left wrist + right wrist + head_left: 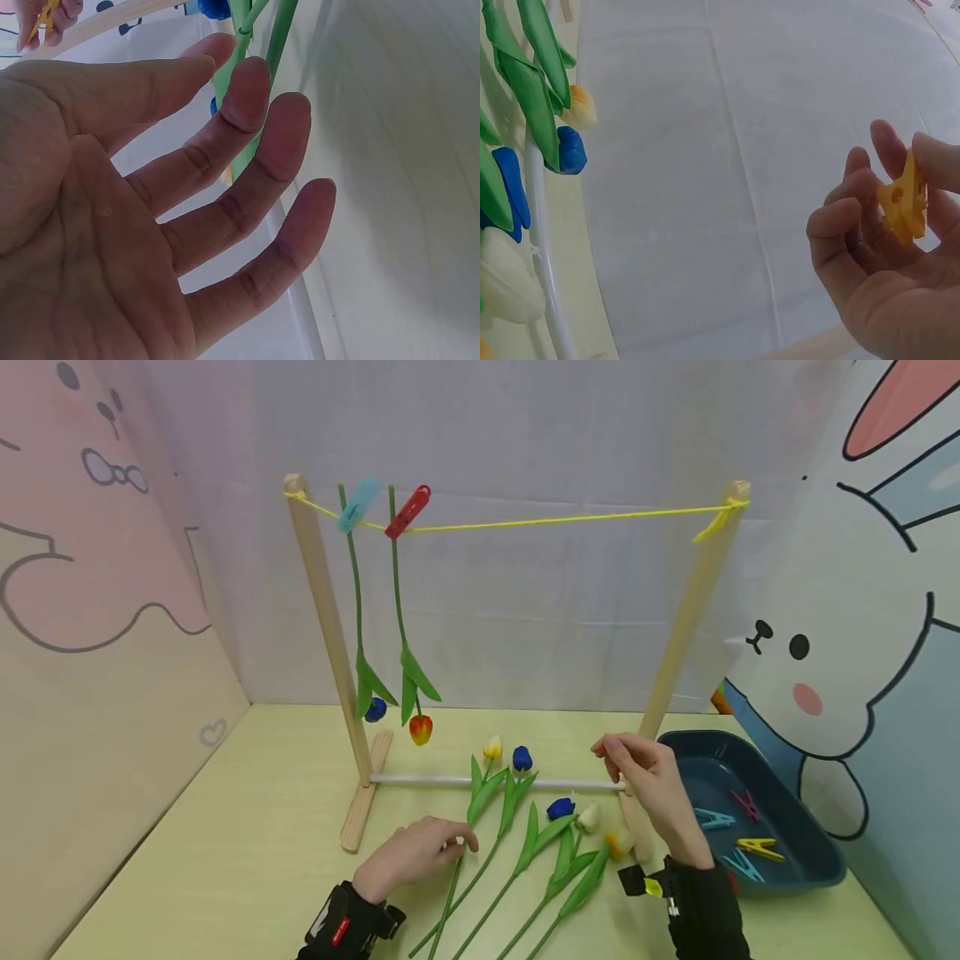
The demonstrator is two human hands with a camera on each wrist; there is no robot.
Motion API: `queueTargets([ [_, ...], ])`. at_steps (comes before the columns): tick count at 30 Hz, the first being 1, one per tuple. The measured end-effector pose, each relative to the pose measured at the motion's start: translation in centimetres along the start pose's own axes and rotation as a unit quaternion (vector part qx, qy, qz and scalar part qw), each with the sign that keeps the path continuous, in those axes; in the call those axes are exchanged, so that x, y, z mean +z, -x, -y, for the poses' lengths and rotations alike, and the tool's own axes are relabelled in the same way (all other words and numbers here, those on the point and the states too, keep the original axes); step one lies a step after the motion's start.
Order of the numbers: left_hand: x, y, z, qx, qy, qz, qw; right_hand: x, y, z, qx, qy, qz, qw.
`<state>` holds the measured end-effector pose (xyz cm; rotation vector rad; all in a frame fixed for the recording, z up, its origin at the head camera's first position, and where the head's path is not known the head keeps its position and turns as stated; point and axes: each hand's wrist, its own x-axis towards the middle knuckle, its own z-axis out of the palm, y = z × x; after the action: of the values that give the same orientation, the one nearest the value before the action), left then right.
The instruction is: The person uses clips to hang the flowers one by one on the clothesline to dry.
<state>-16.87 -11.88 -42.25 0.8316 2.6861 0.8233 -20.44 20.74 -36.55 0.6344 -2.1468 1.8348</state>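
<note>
The thumb and fingertips of my right hand (652, 785) are pinching a yellow clothespin (904, 196), held up in front of the right post, just left of the dark blue tray (821, 864). On my left hand (414, 856) the fingers are loosely bent and a bit apart, thumb close to the index, right by the stem of a yellow tulip (484, 797). Honestly can't tell if I'm touching it. That one's lying on the table (225, 827) alongside two blue tulips (522, 758), a white tulip (588, 817) and a second yellow one (618, 843). Further out there's a wooden frame (322, 610) with yellow string (562, 518) across the top. Near its left end a blue flower (358, 610) hangs upside down from a light blue peg (360, 505), then a red-and-yellow flower (398, 593) from a red peg (408, 512). More pegs (761, 848) are sitting in the tray.
</note>
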Motion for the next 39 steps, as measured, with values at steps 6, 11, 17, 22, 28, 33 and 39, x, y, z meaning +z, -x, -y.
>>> queueTargets([
  [6,0.4,-0.3,-0.1,0.002,0.008,0.015,0.9999,-0.5,0.3,-0.2,-0.011,-0.034,-0.004,0.9993],
  [11,0.5,-0.2,0.0,-0.017,-0.001,0.018,0.9997,-0.6,0.5,0.1,0.011,-0.106,-0.004,0.9943],
  [17,0.6,0.1,0.2,-0.031,-0.008,0.022,0.9992,-0.6,0.7,0.4,0.025,-0.150,-0.011,0.9883],
  [22,0.4,0.3,0.4,-0.041,-0.010,0.020,0.9989,-0.9,0.7,0.4,0.004,-0.174,-0.017,0.9846],
  [28,0.2,0.3,0.6,-0.042,0.007,0.031,0.9986,-1.1,0.7,0.6,-0.027,-0.203,-0.017,0.9786],
  [33,0.5,0.1,0.6,-0.024,0.010,0.029,0.9993,-1.0,0.7,0.7,-0.012,-0.195,-0.046,0.9797],
  [39,0.4,0.1,1.0,0.007,0.002,0.006,1.0000,-1.1,0.7,0.7,-0.005,-0.189,-0.057,0.9803],
])
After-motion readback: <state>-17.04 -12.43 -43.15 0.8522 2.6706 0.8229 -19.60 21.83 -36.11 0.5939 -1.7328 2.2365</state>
